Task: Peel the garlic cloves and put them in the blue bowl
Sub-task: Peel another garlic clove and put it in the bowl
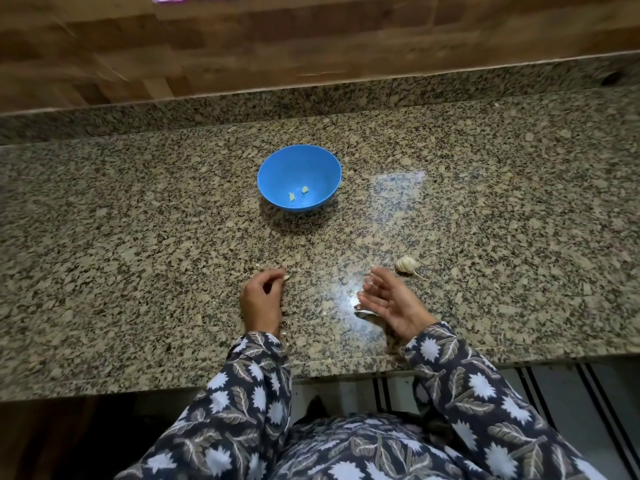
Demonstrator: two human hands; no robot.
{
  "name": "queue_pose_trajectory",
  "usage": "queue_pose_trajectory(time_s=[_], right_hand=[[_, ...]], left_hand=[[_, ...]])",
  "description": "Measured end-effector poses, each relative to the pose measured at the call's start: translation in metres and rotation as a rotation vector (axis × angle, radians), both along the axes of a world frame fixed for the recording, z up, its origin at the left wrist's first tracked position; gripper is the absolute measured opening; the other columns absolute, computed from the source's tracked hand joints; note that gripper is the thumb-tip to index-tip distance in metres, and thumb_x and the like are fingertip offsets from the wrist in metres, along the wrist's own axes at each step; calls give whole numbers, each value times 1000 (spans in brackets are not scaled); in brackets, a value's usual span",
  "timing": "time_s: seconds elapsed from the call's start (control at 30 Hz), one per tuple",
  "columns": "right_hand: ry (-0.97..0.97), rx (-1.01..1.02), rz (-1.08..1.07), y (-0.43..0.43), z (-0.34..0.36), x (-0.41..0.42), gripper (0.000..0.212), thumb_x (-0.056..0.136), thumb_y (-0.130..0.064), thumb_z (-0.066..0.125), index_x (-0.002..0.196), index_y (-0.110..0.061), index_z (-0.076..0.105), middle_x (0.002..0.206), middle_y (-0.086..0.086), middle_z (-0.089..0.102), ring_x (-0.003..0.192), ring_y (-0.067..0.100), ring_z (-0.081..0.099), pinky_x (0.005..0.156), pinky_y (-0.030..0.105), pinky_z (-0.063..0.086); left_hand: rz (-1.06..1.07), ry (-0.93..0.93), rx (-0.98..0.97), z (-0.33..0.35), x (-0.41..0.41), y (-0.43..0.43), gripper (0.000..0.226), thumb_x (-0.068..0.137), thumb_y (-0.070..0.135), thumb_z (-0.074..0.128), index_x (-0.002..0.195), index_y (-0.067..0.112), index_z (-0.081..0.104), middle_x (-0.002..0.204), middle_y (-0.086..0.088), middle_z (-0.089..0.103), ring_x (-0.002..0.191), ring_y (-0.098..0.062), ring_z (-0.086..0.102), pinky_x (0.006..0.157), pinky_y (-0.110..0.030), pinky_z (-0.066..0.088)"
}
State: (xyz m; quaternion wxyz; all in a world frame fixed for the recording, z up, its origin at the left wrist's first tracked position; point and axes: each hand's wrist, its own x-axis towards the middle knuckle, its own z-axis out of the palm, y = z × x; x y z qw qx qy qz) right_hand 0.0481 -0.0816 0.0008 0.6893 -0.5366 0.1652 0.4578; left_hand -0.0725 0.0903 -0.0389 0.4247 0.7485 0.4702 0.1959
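Speckled brown-and-black granite countertop (138, 237) is noted as the work surface, backed by a wood-patterned wall (242, 46). Left of centre, the left hand (261, 303) is seen curled, with a small pale garlic clove (286, 278) pinched at its fingertips, low to the counter. Farther back, between the hands, the round blue plastic bowl (273, 168) is set upright; two peeled, pale greenish cloves (292, 197) are counted near its bottom. To the right, the right hand (391, 301) is held open, fingers loosely spread, palm turned inward, nothing gripped. A pale papery scrap (362, 312) lies on the counter just below it. Just beyond its fingertips, a whitish garlic bulb (406, 264) rests on the counter, well apart from the bowl. Step in hand is judged to be the peeling of the pinched clove; whether skin is left on it cannot be told. Recommended: clove to be steadied by the left fingertips, skin to be nicked at the root end by a right thumbnail and drawn off in strips, bare clove then to be carried to the bowl, skins kept out.
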Motion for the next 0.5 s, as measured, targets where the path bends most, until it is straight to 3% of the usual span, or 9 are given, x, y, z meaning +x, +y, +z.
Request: queue_pose_trajectory(time_s=[0.07,0.13,0.2,0.3,0.4,0.5], right_hand=[[-3,-23,-37,-8,-1,3,16,78,-15,67,83,-1,59,80,12,62,71,22,63,63,27,57],[-5,-31,-84,-17,-2,5,12,77,-9,67,82,0,61,76,12,63,66,20,63,53,22,55],[-22,-51,-124,-27,-4,6,11,80,-8,65,84,1,61,75,12,64,64,20,63,49,20,54],[-42,-69,-186,-41,-6,5,7,83,-8,61,85,-1,60,79,13,63,66,20,62,49,19,54],[-70,-70,-223,-52,-8,3,9,83,-8,61,88,-1,60,80,12,61,67,21,61,48,19,54],[-100,-59,-215,-61,-9,0,16,84,-10,60,94,2,59,79,11,61,67,19,61,52,20,55]], left_hand=[[-68,64,184,-4,-3,-2,24,89,15,58,112,19,63,126,-4,57,120,-24,49,98,-39,45],[-238,37,341,-5,-1,-18,34,95,24,46,127,20,53,141,1,44,136,-16,31,111,-34,28],[-478,85,350,-7,4,-43,48,99,38,27,144,22,25,154,4,17,142,-6,9,116,-27,12],[-588,316,335,-20,20,-65,61,97,50,8,144,17,-15,153,0,-18,142,-8,-15,118,-29,-4],[-680,324,342,-19,50,-69,66,97,51,12,145,15,-16,152,-2,-18,142,-11,-13,116,-29,-5],[-892,226,379,-16,75,-73,59,100,46,22,149,21,3,156,1,1,143,-11,3,117,-31,5]])
